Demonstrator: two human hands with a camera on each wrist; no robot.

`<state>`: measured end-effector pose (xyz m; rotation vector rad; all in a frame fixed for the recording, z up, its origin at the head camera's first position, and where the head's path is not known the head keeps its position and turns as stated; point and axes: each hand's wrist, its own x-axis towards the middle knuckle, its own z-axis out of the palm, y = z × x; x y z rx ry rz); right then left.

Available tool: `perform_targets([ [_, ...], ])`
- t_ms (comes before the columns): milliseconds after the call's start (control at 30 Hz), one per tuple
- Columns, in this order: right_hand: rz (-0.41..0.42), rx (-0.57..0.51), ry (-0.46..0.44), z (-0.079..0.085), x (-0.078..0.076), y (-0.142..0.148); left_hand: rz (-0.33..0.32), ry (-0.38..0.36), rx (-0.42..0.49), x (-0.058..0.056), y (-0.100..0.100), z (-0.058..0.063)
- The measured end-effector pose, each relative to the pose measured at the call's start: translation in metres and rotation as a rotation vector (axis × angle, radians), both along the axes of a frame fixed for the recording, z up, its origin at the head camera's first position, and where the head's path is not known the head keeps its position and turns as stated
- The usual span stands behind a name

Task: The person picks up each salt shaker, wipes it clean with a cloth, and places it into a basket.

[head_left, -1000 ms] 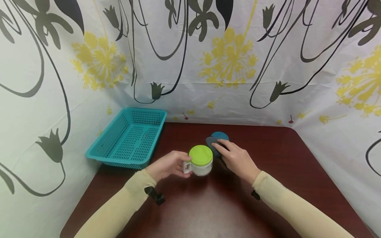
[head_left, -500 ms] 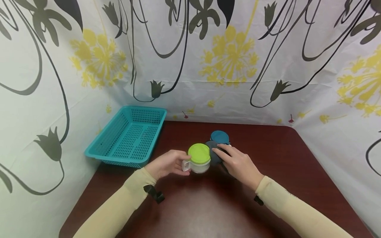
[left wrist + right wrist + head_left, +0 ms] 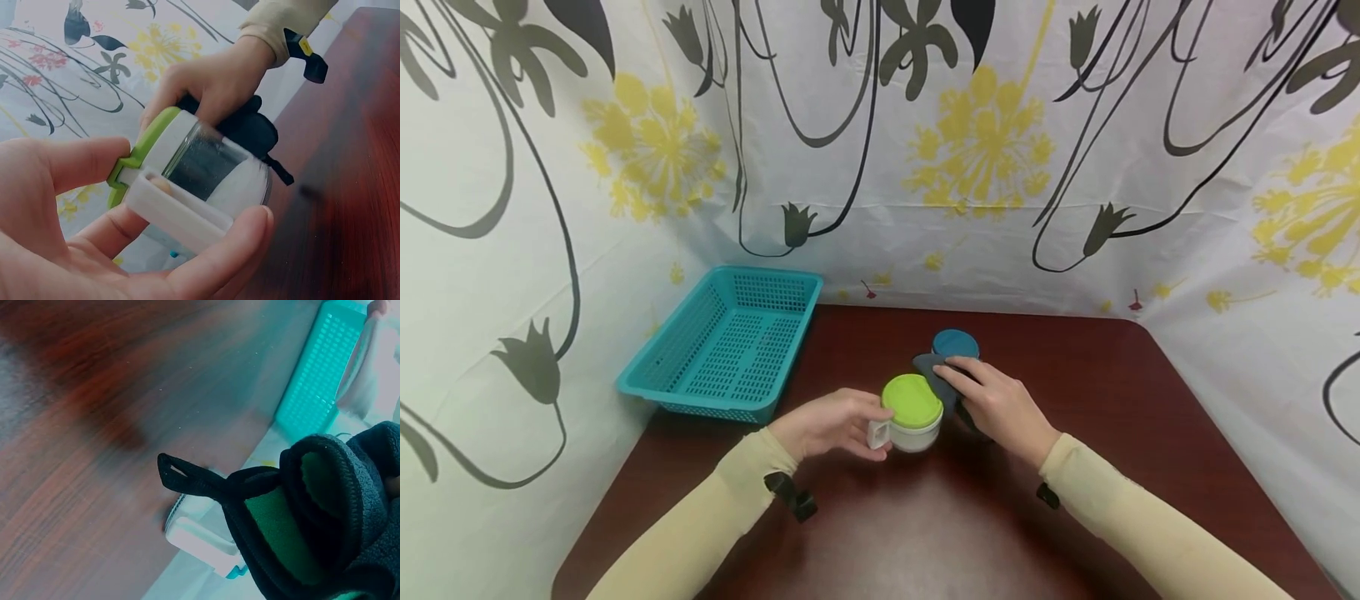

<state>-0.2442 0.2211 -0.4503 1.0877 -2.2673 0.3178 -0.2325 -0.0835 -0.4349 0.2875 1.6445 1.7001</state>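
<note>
My left hand (image 3: 842, 423) grips a small clear jar (image 3: 219, 172) by its white handle (image 3: 178, 209), fingers at both ends of it. A lime-green lid (image 3: 912, 401) is closed on the jar, which looks tilted in the left wrist view. My right hand (image 3: 1006, 408) holds a dark grey cloth (image 3: 938, 382) against the jar's right side. Black edging, a hanging loop (image 3: 187, 475) and a green underside (image 3: 284, 534) show on the cloth in the right wrist view. Just behind the cloth stands a second jar with a blue lid (image 3: 956, 343), its body mostly hidden.
A turquoise perforated basket (image 3: 775, 392) stands at the back left of the dark red-brown table (image 3: 1112, 392). Patterned white fabric (image 3: 880, 167) hangs behind the table and along both sides.
The green-lidded jar has shifted slightly right and nearer to me in my left hand. The cloth has moved along its side with my right hand, and more of the blue lid shows than a second ago.
</note>
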Motion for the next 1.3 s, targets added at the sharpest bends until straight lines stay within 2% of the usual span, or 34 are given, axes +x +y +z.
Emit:
perform_targets([
  [167,0.010,-0.023,-0.026,0.000,-0.006,-0.006,-0.073,-0.001,0.029,0.006,0.002,0.002],
  [300,0.045,-0.013,-0.081,-0.001,-0.009,-0.011,-0.134,-0.004,0.050,0.010,0.007,0.005],
  [433,0.094,-0.001,-0.152,-0.003,-0.010,-0.011,-0.156,0.002,0.051,0.013,0.011,0.008],
  [567,0.103,-0.005,-0.164,-0.005,-0.010,-0.007,-0.125,0.006,0.038,0.013,0.012,0.007],
  [800,0.067,-0.040,-0.151,-0.003,-0.006,0.003,-0.009,-0.008,0.060,0.009,0.008,0.003],
  [900,0.055,-0.050,-0.150,-0.003,-0.003,0.007,0.006,-0.013,0.072,0.007,0.009,0.002],
  [967,0.058,-0.037,-0.122,-0.002,0.000,0.011,0.007,-0.017,0.079,0.006,0.009,0.001],
  [1167,0.073,0.026,0.039,-0.003,0.009,0.020,0.024,-0.021,0.083,0.006,0.007,0.000],
  [1300,0.097,0.032,0.075,-0.002,0.012,0.025,0.033,0.005,0.067,0.004,0.004,0.000],
])
